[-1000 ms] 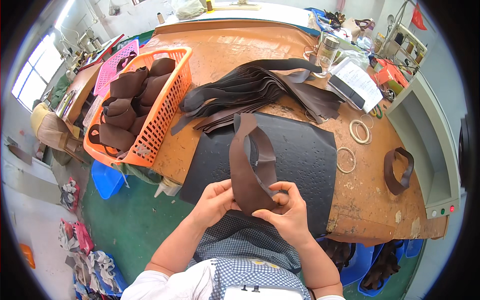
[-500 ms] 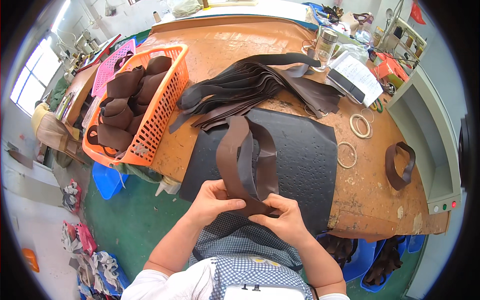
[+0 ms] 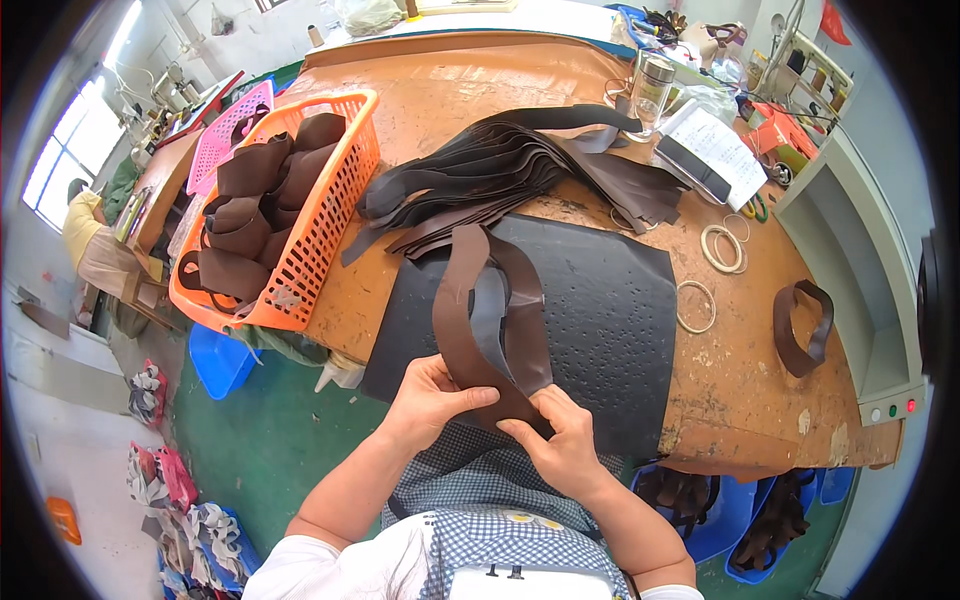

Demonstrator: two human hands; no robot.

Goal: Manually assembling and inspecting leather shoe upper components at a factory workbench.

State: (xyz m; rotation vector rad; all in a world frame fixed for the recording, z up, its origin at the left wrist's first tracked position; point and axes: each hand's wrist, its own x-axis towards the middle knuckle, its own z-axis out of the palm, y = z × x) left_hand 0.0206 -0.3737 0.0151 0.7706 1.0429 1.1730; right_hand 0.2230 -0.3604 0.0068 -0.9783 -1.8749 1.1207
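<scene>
Both my hands grip a wide brown leather strip (image 3: 462,310) bent into a loop, its grey-black inner face showing. My left hand (image 3: 428,398) pinches the near left part, thumb on the outer face. On the near right part, my right hand (image 3: 553,428) closes with thumb and fingers. The loop stands above a black pitted mat (image 3: 600,300) at the table's near edge. Just beyond the mat lies a fanned pile of dark strips (image 3: 490,165). Another brown loop (image 3: 803,328) rests on the table at the right.
An orange basket (image 3: 330,215) full of brown loops stands at the left. A glass jar (image 3: 652,90), a phone (image 3: 693,168) on paper and rings of tape (image 3: 722,250) lie at the back right. A grey metal frame (image 3: 850,270) borders the right edge. Blue bins (image 3: 725,515) sit below the table.
My right hand has shifted slightly left along the loop, and the loop looks a little narrower. My left hand keeps its hold, with its thumb slightly farther right.
</scene>
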